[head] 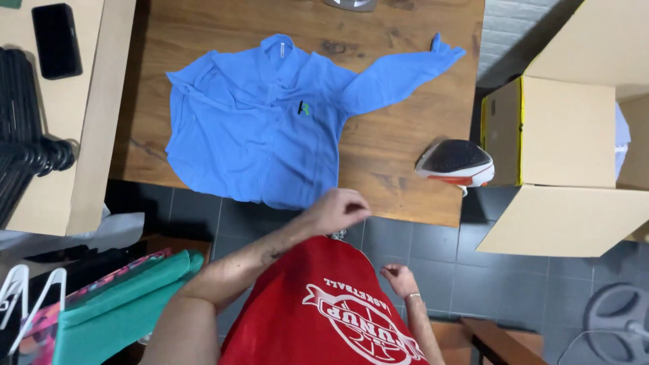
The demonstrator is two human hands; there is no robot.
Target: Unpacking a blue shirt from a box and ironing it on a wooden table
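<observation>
Left hand point(338, 209), fingers loosely curled and holding nothing, hovers at my blue long-sleeved cotton shirt's point(260, 128) near hem on the wooden tabletop point(392, 155); I'd pinch that hem squarely.

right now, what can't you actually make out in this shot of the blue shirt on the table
- Blue shirt, head view: its left sleeve is folded in, so the cuff is hidden.
- Grey object at the table's far edge: cut off by the top of the frame.
- Left hand: fingers curled and blurred at the shirt hem; contact unclear.
- Right hand: low by the red top, its grip unreadable.
- Iron: its far side faces away.
</observation>
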